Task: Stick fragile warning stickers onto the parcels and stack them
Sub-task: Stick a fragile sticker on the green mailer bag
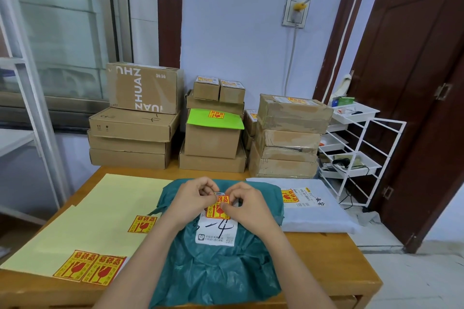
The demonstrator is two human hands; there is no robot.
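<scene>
Sticker pinched by both hands over the green parcel: lay it flat above the label, smoothing outward.

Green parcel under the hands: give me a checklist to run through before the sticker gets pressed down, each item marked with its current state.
1. Sticker held by both hands, left hand and right hand: ok.
2. Sticker over the green parcel, at the top of its white label: ok.
3. Sticker print side up: ok.
4. Sticker fully stuck flat: cannot tell, fingers cover its edges.
5. Spare stickers left on the yellow sheet: ok, three visible.
6. Grey parcel beside it already stickered: ok.
</scene>
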